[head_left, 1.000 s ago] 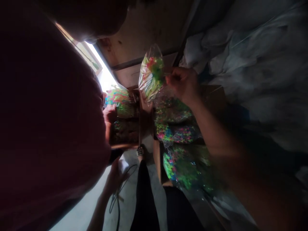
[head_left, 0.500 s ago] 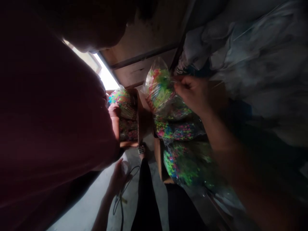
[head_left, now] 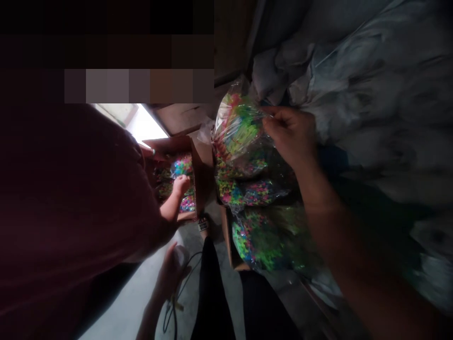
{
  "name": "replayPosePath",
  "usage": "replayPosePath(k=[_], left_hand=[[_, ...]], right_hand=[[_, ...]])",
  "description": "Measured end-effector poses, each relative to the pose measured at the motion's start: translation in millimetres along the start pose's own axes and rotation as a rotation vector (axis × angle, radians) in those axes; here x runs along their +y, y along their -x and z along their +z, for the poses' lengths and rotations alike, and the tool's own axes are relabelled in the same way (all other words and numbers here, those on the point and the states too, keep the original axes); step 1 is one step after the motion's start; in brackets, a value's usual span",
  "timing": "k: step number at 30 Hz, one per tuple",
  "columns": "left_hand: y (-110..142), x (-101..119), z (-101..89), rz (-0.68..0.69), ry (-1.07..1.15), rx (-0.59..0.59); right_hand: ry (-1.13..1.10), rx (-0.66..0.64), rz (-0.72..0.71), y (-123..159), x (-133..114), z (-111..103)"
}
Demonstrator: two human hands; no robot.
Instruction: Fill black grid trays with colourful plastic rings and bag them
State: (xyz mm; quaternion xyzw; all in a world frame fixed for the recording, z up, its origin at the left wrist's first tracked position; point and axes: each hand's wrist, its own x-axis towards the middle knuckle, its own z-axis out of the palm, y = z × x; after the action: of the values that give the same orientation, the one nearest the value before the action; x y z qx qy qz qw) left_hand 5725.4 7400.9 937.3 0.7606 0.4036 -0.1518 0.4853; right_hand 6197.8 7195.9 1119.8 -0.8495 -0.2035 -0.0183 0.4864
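My right hand (head_left: 292,134) pinches the edge of a clear plastic bag (head_left: 239,127) full of small, brightly coloured pieces in green, pink and blue. That bag lies on top of several similar bags, the lowest bag (head_left: 269,241) resting in an open cardboard box (head_left: 228,241). Down on the left, my left hand (head_left: 170,264) is closed around a whitish, rounded thing (head_left: 180,255), too dark to name. A thin dark cord (head_left: 173,314) hangs close to that hand.
A co-worker in a dark red shirt (head_left: 78,203) fills the left side. Their hand (head_left: 181,185) reaches into another cardboard box (head_left: 198,174) of similar bags. Pale sacks (head_left: 371,104) are piled along the right. My sandalled foot (head_left: 203,225) stands between the boxes.
The co-worker's bag has gone lower into the left box, and their hand has shifted right and down. My right hand keeps its pinch on the bag. The view has shifted slightly.
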Motion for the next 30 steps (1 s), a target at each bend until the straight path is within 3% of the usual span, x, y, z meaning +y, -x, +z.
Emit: replayPosePath(k=[3, 6, 9, 15, 20, 26, 30], left_hand=[[0, 0, 1.7, 0.009, -0.003, -0.005], [-3, 1, 2.3, 0.051, -0.025, -0.03], [-6, 2, 4.6, 0.095, -0.038, -0.042], [-5, 4, 12.8, 0.054, -0.013, -0.055], [-10, 4, 6.9, 0.112, -0.07, -0.058], [-59, 4, -6.2, 0.347, -0.29, -0.05], [-103, 25, -1.5, 0.312, -0.615, -0.144]], right_hand=[[0.0, 0.188, -0.046, 2, 9, -18], [0.001, 0.246, -0.055, 6, 11, -43], [0.052, 0.258, 0.015, 14, 12, -70], [0.309, 0.244, 0.181, 38, 30, -113], [0.439, 0.205, 0.392, 65, 40, -145], [0.438, 0.09, 0.539, 120, 38, -203], [0.434, 0.186, 0.613, 150, 59, -230]])
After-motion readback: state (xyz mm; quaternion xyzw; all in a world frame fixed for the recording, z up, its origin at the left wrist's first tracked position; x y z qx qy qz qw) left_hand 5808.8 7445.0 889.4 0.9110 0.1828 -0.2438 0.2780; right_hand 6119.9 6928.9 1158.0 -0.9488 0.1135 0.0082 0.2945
